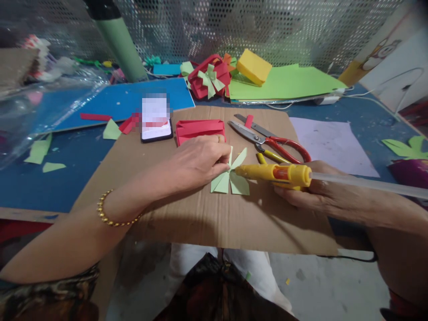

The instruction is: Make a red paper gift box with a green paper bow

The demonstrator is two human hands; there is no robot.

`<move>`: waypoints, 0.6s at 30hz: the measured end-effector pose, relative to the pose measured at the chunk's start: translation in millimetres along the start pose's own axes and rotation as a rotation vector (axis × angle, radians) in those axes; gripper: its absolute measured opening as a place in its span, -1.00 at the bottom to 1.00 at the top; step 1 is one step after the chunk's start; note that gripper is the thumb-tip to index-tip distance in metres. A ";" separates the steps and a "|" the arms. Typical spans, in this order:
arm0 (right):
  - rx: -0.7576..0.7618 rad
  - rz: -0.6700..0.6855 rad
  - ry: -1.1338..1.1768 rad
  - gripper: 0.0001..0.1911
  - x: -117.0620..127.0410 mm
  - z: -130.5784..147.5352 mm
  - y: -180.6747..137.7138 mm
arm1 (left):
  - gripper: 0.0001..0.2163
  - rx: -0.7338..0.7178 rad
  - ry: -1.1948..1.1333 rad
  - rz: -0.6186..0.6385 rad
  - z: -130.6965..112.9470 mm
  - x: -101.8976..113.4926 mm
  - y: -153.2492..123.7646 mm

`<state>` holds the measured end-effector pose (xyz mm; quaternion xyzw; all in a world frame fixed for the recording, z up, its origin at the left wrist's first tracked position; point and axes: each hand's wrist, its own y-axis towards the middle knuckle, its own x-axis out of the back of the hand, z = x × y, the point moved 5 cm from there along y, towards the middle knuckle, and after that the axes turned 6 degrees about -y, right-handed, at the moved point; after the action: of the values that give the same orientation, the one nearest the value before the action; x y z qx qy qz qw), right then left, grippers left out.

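A pale green paper bow (239,183) lies on the cardboard sheet (187,218). My left hand (203,158) pinches the bow near its middle, fingers closed on it. In my right hand (310,191) is a yellow hot glue gun (274,174), its nozzle at the bow's centre and a clear glue stick (364,183) sticking out of its back. The fingers round the handle are partly hidden under the gun. Just beyond my left hand sits a folded red paper piece (200,129). Red-handled scissors (287,147) lie behind the glue gun, with a red paper scrap (249,121) on their blades.
A phone (156,133) with a lit screen lies at the cardboard's back left. Along the back stand a red paper basket with green bows (207,80), a yellow paper box (254,67), green sheets (290,82) and a green bottle (120,49). A lilac sheet (334,145) lies right.
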<state>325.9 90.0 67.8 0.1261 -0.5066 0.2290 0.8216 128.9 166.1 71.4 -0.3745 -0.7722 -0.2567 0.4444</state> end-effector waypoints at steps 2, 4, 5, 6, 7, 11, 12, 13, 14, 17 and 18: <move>0.008 -0.006 -0.003 -0.71 -0.2 0.2 -0.3 | -0.81 0.013 -0.004 -0.007 1.1 -0.9 0.9; 0.003 -0.014 -0.010 -0.72 -0.5 -0.2 -0.7 | -0.82 0.025 -0.008 -0.008 2.3 -1.9 1.4; -0.005 -0.014 -0.013 -0.73 -0.8 -0.5 -0.8 | -0.82 0.028 -0.012 -0.008 2.8 -2.4 1.6; -0.011 -0.015 -0.016 -0.73 -1.0 -0.7 -0.9 | -0.81 0.030 -0.017 -0.007 3.1 -2.8 1.8; -0.013 -0.014 -0.016 -0.73 -1.1 -0.7 -1.0 | -0.81 0.031 -0.022 -0.006 3.4 -3.2 2.0; -0.023 0.018 -0.020 -0.71 -0.7 -1.6 -1.9 | -0.81 0.031 -0.031 -0.001 4.4 -4.6 2.4; -0.028 0.022 -0.022 -0.72 0.1 -2.7 -2.7 | -0.81 0.031 -0.032 0.000 4.7 -4.9 2.4; -0.035 0.022 -0.026 -0.72 1.2 -4.4 -3.9 | -0.81 0.028 -0.032 -0.002 4.9 -5.1 2.3; -0.044 0.014 -0.031 -0.72 2.6 -6.5 -5.3 | -0.81 0.025 -0.031 -0.003 5.0 -5.2 2.1; -0.062 -0.027 -0.048 -0.68 6.7 -11.7 -9.0 | -0.81 0.013 -0.021 -0.008 5.2 -5.6 1.1; -0.058 -0.029 -0.049 -0.67 7.1 -11.9 -9.2 | -0.81 0.009 -0.016 -0.010 5.3 -5.8 0.8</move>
<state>342.4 89.0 68.9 0.1150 -0.5312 0.1989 0.8155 128.9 168.4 63.8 -0.3707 -0.7787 -0.2523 0.4387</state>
